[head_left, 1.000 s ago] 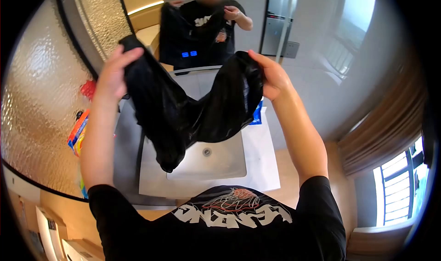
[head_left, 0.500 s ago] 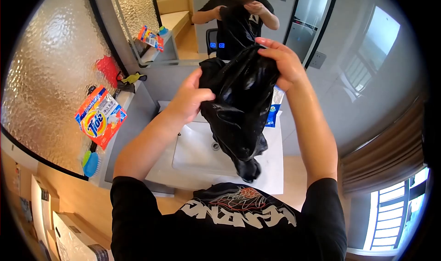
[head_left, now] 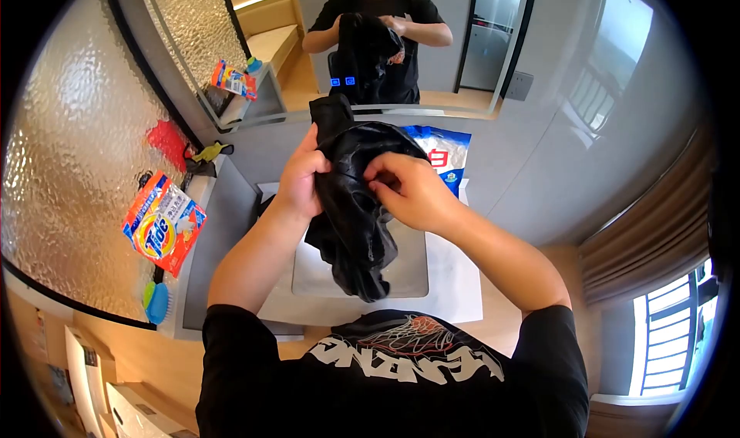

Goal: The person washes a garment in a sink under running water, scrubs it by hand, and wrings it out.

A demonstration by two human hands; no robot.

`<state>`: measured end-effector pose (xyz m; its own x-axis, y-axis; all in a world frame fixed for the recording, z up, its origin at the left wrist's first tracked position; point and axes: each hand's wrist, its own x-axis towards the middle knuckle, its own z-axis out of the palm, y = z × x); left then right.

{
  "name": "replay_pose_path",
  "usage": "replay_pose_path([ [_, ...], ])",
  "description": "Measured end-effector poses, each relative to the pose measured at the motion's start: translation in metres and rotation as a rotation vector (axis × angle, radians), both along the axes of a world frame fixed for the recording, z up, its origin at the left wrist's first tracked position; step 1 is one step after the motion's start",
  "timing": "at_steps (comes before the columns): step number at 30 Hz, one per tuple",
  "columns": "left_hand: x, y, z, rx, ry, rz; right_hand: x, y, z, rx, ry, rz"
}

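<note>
A shiny, wet-looking black garment (head_left: 351, 207) hangs bunched over the white washbasin (head_left: 412, 276), its lower end dangling above the basin. At its left edge, my left hand (head_left: 302, 177) is closed on the cloth, thumb on the near side. My right hand (head_left: 412, 195) is closed too, with curled fingertips pinching the middle of the garment. The cloth hides much of the basin and some of my left fingers. Behind the garment stands a blue and white bag (head_left: 447, 156), partly covered by it.
On the ledge at left are an orange Tide packet (head_left: 164, 224), a blue and green brush (head_left: 158, 302) and a yellow-black item (head_left: 210, 152). A mirror (head_left: 308, 75) spans the wall behind the basin. Textured glass (head_left: 69, 153) lies far left, a brown curtain (head_left: 647, 237) right.
My right hand has come down and inward from the garment's upper right edge to its middle. The garment is now more bunched and further left, uncovering more of the blue and white bag.
</note>
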<state>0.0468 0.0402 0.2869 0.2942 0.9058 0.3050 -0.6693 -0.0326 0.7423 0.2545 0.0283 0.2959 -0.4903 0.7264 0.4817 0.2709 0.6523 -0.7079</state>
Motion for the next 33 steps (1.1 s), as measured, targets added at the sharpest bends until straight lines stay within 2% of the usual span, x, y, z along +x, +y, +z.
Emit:
replay_pose_path([
  [1, 0.000, 0.000, 0.003, 0.000, 0.007, 0.003, -0.005, 0.006, -0.007, 0.025, 0.041, -0.050],
  [4, -0.004, 0.004, 0.004, 0.050, 0.036, 0.007, -0.023, 0.019, -0.013, 0.458, 0.125, -0.197],
  [7, -0.015, 0.004, 0.013, 0.090, 0.100, 0.028, -0.020, 0.040, -0.008, 0.569, -0.021, -0.004],
  [9, -0.023, 0.005, 0.021, 0.089, 0.141, 0.077, -0.017, 0.048, -0.001, 0.457, -0.035, 0.086],
  [12, -0.040, 0.011, 0.026, 0.050, 0.184, 0.162, 0.007, 0.050, 0.026, 0.002, -0.106, 0.194],
  [15, -0.050, 0.016, 0.024, 0.044, 0.187, 0.182, 0.036, 0.066, 0.049, -0.046, -0.165, 0.311],
  [18, -0.057, 0.026, 0.015, -0.005, 0.214, 0.216, 0.059, 0.078, 0.073, -0.148, -0.174, 0.317],
  [21, -0.059, 0.031, 0.008, 0.007, 0.236, 0.204, 0.064, 0.084, 0.094, -0.123, 0.065, -0.064],
  [24, -0.057, 0.035, 0.001, -0.018, 0.222, 0.182, 0.054, 0.072, 0.110, -0.197, 0.126, -0.235],
  [25, -0.060, 0.036, 0.000, -0.017, 0.225, 0.195, 0.056, 0.073, 0.115, -0.327, 0.197, -0.216],
  [27, -0.067, 0.038, 0.000, -0.018, 0.234, 0.224, 0.061, 0.060, 0.131, -0.394, 0.245, -0.249],
  [28, -0.068, 0.033, 0.008, -0.023, 0.172, 0.201, 0.066, 0.064, 0.133, -0.476, 0.467, -0.281],
  [29, -0.070, 0.029, 0.016, 0.011, 0.132, 0.157, 0.073, 0.072, 0.134, -0.470, 0.450, -0.340],
  [31, -0.081, 0.030, 0.028, 0.038, 0.105, 0.172, 0.118, 0.136, 0.114, -0.270, 0.232, -0.631],
  [33, -0.090, 0.030, 0.047, 0.093, 0.141, 0.190, 0.134, 0.130, 0.124, -0.330, 0.287, -0.624],
])
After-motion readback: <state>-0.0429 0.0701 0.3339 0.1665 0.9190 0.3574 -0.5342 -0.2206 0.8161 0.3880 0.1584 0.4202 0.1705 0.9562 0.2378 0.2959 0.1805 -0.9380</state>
